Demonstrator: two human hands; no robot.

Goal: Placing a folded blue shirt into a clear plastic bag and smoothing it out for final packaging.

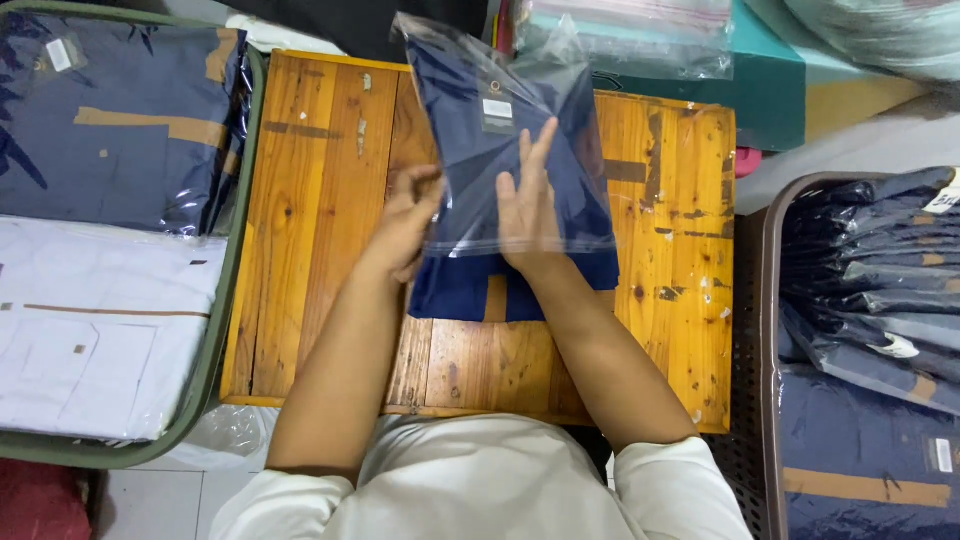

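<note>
While half-bagged, navy garment [470, 285] in clear bag [520, 120]

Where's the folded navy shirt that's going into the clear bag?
The folded navy shirt lies mid-table on the wooden table, partly inside the clear plastic bag, between the left hand and right hand.

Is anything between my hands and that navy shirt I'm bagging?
Only the clear plastic bag: the right hand lies flat on it over the folded navy shirt, and the left hand grips the bag's left edge.
</note>
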